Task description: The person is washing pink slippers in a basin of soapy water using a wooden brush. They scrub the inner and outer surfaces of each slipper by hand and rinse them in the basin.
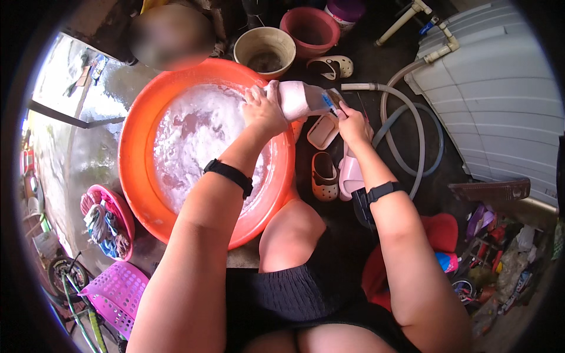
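Observation:
My left hand (264,110) grips a pale pink item (293,99), which looks like footwear, over the right rim of an orange basin (137,176). Foamy water (198,132) fills the basin. The item's far end is greyish with a blue patch. There, my right hand (354,125) has its fingers closed on a small brown object (335,98), perhaps a scrub brush, partly hidden by the fingers. Below the right hand lie a pink slide sandal (351,176), an orange-and-cream clog (325,176) and a pale, upturned piece of footwear (323,132).
A cream bucket (265,50), a red pot (310,33) and a beige clog (340,66) stand beyond the basin. A hose (419,128) coils at right beside a grey panelled tank (494,97). At left are a pink tub (126,212) of clothes and a purple perforated basket (117,293).

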Demonstrator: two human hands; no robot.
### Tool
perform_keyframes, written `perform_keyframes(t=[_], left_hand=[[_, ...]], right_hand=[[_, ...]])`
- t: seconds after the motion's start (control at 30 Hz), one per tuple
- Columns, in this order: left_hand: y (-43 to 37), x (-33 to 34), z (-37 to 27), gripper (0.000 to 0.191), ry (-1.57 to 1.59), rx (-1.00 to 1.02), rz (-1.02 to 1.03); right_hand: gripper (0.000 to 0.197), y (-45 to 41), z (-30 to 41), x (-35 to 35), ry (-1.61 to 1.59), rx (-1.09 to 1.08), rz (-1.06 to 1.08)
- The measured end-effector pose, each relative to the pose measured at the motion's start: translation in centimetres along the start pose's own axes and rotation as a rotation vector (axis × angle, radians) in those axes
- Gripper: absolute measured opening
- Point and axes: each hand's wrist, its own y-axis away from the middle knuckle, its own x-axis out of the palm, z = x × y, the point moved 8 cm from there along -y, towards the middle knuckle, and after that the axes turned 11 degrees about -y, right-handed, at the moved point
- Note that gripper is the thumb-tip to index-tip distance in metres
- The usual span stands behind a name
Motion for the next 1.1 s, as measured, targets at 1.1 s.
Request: perform_keyframes(t=[1.1], left_hand=[[-0.1, 0.4, 0.7, 0.095, 0.003, 0.006, -0.024]], right_hand=[[0.034, 2.0, 2.7, -0.3, -0.076, -0.235, 0.04]])
